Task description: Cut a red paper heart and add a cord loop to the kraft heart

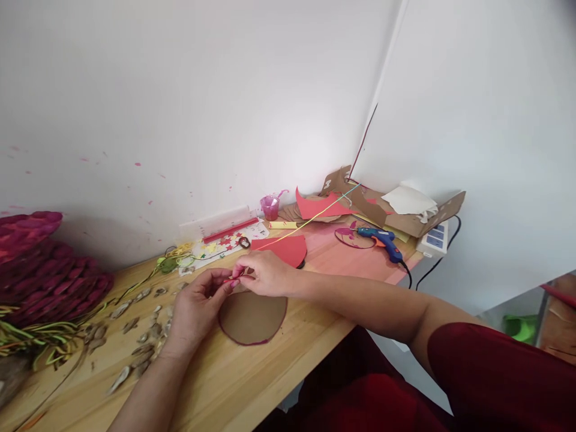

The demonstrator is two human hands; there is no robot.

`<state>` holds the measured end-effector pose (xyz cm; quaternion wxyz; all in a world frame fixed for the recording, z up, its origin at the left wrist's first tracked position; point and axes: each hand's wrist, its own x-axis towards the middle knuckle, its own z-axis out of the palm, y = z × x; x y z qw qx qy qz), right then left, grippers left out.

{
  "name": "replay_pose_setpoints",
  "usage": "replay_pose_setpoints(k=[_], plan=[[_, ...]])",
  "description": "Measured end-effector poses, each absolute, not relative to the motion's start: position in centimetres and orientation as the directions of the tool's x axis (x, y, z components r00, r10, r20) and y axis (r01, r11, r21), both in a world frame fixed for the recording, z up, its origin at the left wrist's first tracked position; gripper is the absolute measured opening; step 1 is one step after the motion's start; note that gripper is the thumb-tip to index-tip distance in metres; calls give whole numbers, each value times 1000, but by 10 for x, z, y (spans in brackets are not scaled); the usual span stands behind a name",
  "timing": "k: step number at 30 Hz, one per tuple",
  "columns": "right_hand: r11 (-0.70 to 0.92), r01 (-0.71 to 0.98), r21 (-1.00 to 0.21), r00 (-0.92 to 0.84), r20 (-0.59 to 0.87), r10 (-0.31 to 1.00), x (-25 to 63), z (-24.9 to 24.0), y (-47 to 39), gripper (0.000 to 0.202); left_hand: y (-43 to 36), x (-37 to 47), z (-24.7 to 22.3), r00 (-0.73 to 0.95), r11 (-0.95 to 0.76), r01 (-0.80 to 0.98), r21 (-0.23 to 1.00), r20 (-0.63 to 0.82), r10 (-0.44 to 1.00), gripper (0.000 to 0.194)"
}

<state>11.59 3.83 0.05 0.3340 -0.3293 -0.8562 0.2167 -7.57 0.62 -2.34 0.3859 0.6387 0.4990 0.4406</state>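
- Table (pixel 256 384): grained wood, bottom centre.
- Bundle (pixel 58 285): ridged, magenta, far left.
- Left hand (pixel 195 309), right hand (pixel 265 273): fingertips pinched narrow, centre.
- Disc (pixel 254 318): flat brown, dark-rimmed, just below.
- Glue gun (pixel 382 240): blue plastic, right of centre.
- Red bit (pixel 229 281): between both hands' fingertips, mostly hidden.

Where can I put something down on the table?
On the bare table between the brown disc and the near edge, or the pink-stained patch between the flat red paper and glue gun. Crowded: brown bits at left, cardboard in the back corner.
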Motion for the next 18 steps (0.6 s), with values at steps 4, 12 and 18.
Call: replay_pose_setpoints(k=[4,12,18], plan=[[673,383,-632,-565,416,712,118,3,34,16,7,-77,-25,103,-210,287,935,187,977,36],[696,473,-541,-618,359,699,141,6,45,29,6,-81,-15,-3,-162,432,887,180,984,37],[404,845,-350,-283,348,894,245,31,111,30,7,-80,-10,-88,-122,408,905,172,981,35]])
